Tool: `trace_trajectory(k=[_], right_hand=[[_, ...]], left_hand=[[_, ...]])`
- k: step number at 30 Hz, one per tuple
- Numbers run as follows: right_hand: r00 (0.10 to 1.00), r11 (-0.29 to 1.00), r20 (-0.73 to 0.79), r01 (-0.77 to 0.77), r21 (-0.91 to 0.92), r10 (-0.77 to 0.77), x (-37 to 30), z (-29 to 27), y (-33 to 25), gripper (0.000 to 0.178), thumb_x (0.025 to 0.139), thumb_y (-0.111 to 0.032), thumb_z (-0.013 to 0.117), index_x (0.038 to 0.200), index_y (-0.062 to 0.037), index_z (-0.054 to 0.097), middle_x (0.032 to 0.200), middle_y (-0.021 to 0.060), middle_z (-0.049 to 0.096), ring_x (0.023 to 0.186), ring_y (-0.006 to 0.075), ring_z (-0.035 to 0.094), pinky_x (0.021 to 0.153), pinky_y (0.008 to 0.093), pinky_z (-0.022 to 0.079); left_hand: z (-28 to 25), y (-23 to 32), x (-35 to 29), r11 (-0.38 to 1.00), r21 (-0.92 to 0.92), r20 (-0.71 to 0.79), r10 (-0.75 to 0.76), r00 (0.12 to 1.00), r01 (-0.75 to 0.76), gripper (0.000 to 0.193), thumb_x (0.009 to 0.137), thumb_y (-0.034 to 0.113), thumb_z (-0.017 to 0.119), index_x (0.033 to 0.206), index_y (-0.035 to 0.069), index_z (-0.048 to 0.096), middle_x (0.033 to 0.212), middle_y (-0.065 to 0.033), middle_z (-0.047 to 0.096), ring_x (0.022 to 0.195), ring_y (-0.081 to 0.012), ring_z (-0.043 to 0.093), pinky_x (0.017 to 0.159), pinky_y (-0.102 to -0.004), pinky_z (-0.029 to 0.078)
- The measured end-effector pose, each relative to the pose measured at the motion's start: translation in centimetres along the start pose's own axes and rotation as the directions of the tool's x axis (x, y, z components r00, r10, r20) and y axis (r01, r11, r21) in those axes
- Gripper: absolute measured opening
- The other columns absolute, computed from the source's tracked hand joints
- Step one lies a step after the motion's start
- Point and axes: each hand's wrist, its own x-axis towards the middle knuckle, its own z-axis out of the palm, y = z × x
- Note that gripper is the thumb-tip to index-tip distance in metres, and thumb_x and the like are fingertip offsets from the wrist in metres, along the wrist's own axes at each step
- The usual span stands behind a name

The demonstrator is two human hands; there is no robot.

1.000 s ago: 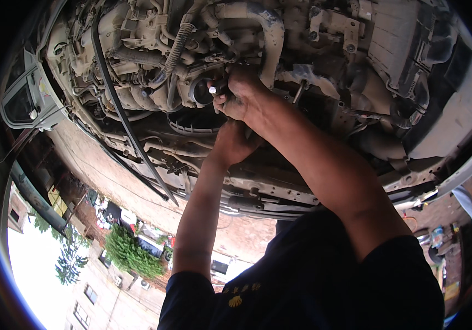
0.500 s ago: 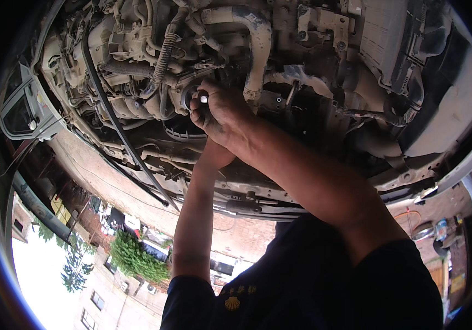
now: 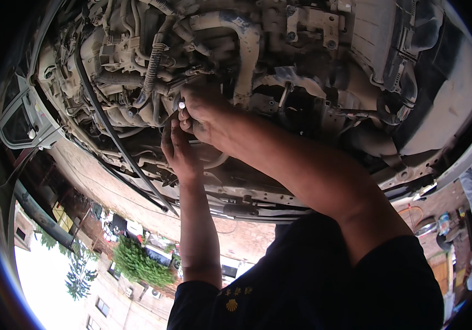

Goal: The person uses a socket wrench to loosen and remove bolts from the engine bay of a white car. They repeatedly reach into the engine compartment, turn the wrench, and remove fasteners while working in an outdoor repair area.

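Observation:
Under the raised car, my right hand is closed round something with a small, bright, round end poking out between thumb and fingers. The rest of it is hidden in the fist, so I cannot tell its kind. Just below and to the left, my left hand reaches up with its fingers stretched out and apart, the tips close to the right hand's fingers. Nothing shows in its grasp. Both hands are beside dusty engine parts, near a ribbed hose and a bent metal pipe.
A long black rod slants down at the left of the engine bay. The bumper edge runs across below the hands. A grey panel hangs at the upper right. Beyond are a car door and a green bush.
My right hand has shifted slightly left with the bright-ended thing. My left hand, mostly hidden behind the right wrist before, has come into sight with fingers extended. The whole view has shifted slightly.

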Motion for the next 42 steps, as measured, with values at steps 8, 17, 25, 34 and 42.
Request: trace_trajectory(k=[8, 17, 25, 34, 42], right_hand=[[0.994, 0.973, 0.047, 0.102, -0.205, -0.095, 0.2, -0.2, 1.0, 0.010, 0.096, -0.015, 0.046, 0.090, -0.0113, 0.053, 0.064, 0.0002, 0.049, 0.050, 0.0102, 0.044, 0.042, 0.0275, 0.034], [0.942, 0.954, 0.163, 0.300, -0.009, -0.295, 0.3, -1.0, 2.4, 0.019, 0.096, -0.007, 0.047, 0.085, -0.0073, 0.062, 0.077, 0.0015, 0.061, 0.071, 0.0094, 0.056, 0.060, 0.0248, 0.045], [0.967, 0.970, 0.137, 0.194, 0.149, -0.215, 5.9, -4.3, 5.5, 0.015, 0.099, -0.012, 0.048, 0.096, -0.0079, 0.062, 0.085, 0.0010, 0.061, 0.085, 0.0117, 0.058, 0.078, 0.0257, 0.047], [0.948, 0.960, 0.214, 0.263, -0.097, -0.237, 5.4, -5.9, 5.3, 0.014, 0.095, -0.008, 0.050, 0.089, -0.0065, 0.062, 0.084, 0.0027, 0.061, 0.083, 0.0141, 0.057, 0.076, 0.0291, 0.047], [0.924, 0.918, 0.149, 0.372, -0.138, -0.352, 0.5, -4.5, 4.4, 0.021, 0.092, -0.001, 0.048, 0.078, -0.0079, 0.062, 0.075, -0.0004, 0.060, 0.069, 0.0091, 0.055, 0.060, 0.0241, 0.045]], left_hand=[[1.1, 2.9, 0.6, 0.987, -0.162, -0.080, 0.003, 0.997, -0.016, 0.048, 0.105, 0.030, 0.035, 0.132, -0.006, 0.052, 0.125, -0.0165, 0.061, 0.116, -0.0235, 0.058, 0.099, -0.0328, 0.044], [3.0, 5.6, 4.4, 0.991, 0.023, 0.281, 0.123, 0.952, -0.135, 0.022, 0.097, 0.019, 0.063, 0.103, -0.001, 0.068, 0.094, -0.0043, 0.069, 0.087, -0.0108, 0.058, 0.081, -0.0255, 0.044], [4.4, 3.3, 3.6, 0.953, 0.013, 0.204, 0.295, 0.933, -0.304, 0.024, 0.101, 0.014, 0.051, 0.095, -0.004, 0.065, 0.088, -0.0054, 0.065, 0.081, -0.0134, 0.055, 0.077, -0.0284, 0.045], [3.5, 1.6, 3.6, 0.898, 0.033, 0.244, 0.418, 0.875, -0.438, 0.026, 0.098, 0.015, 0.051, 0.091, -0.008, 0.059, 0.086, -0.0145, 0.063, 0.079, -0.0241, 0.054, 0.076, -0.0372, 0.044], [3.8, 1.9, 2.2, 0.890, 0.010, 0.215, 0.444, 0.870, -0.456, 0.031, 0.098, 0.016, 0.049, 0.079, -0.007, 0.055, 0.074, -0.0169, 0.056, 0.068, -0.0291, 0.048, 0.077, -0.0384, 0.045]])
